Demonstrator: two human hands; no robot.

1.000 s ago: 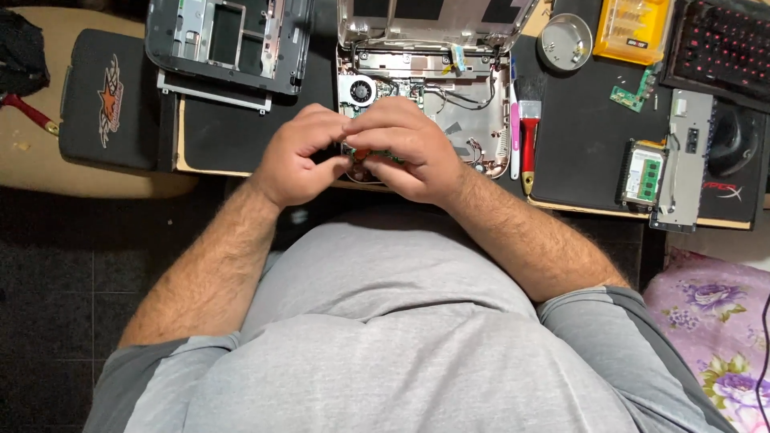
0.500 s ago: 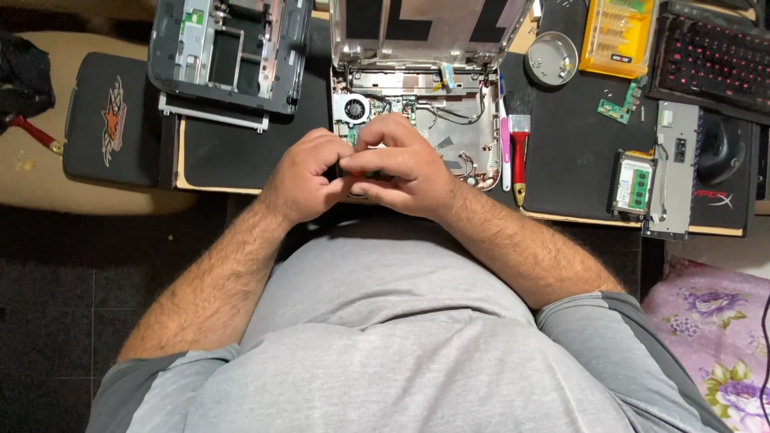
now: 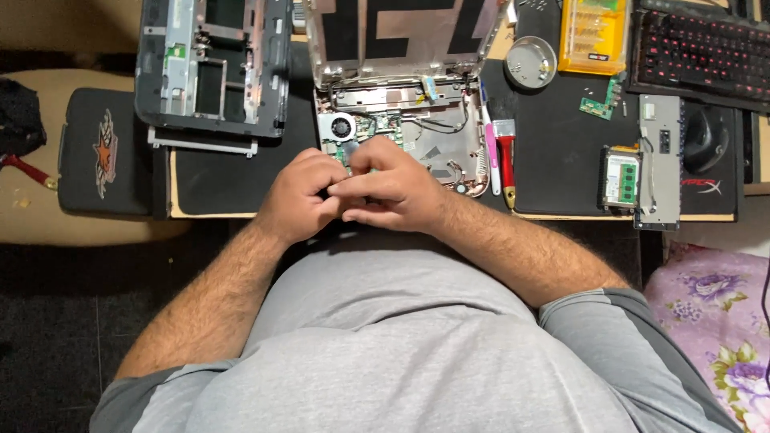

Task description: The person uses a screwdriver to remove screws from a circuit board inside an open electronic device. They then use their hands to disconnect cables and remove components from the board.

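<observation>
A dismantled laptop base [image 3: 437, 156] lies open on the desk, with its fan [image 3: 342, 127], cables and green board exposed. The screen lid [image 3: 401, 32] is folded back beyond it. My left hand [image 3: 301, 196] and my right hand [image 3: 389, 188] are pressed together over the near left part of the base, fingers curled. The fingertips meet over the board just below the fan. Whatever they pinch there is hidden by the fingers.
A removed grey laptop top cover [image 3: 212, 68] lies at the left. To the right are a red-handled tool [image 3: 506, 164], a pink tool [image 3: 489, 156], a round metal dish [image 3: 530, 62], a yellow parts box [image 3: 593, 36], a hard drive [image 3: 622, 178], a metal bracket [image 3: 660, 160], a keyboard [image 3: 698, 52] and a mouse [image 3: 706, 136].
Both hands have stayed together over the laptop base; the view has shifted down slightly, and the fingers have moved a little.
</observation>
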